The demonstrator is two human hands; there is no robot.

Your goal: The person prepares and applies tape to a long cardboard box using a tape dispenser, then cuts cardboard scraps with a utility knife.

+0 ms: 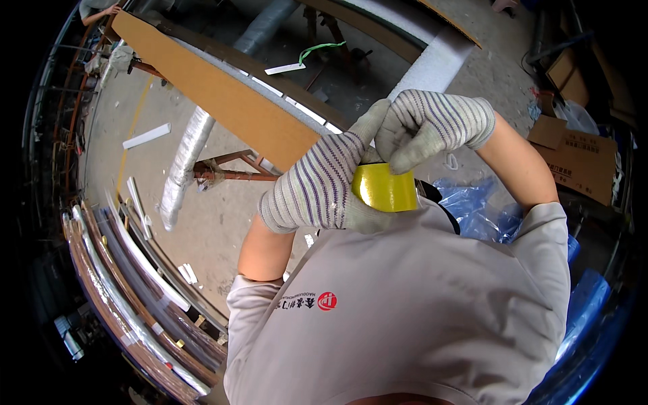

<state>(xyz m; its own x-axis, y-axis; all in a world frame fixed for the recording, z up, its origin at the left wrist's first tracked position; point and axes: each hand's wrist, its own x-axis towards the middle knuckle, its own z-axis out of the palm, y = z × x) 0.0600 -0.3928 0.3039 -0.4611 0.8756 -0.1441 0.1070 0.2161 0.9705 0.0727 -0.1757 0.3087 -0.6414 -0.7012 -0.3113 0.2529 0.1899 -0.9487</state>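
Both my hands wear striped grey knit gloves and meet in front of my chest. My left hand [324, 179] is wrapped round a roll of yellow tape [385, 189], its thumb pointing up towards the other hand. Just above the roll, my right hand [432, 125] has its fingers curled in and pressed together, touching the left thumb and the roll's upper edge. What those right fingertips pinch, if anything, is hidden. Beyond the hands lies a long frame edged with brown cardboard [223, 91] and white foam [435, 61].
A rust-coloured metal stand [236, 167] supports the frame. Long wrapped profiles [135, 297] lie at the lower left. A cardboard box [580, 158] and blue plastic film [472, 202] are on the right. Another person's hand [111, 10] touches the frame's far left end.
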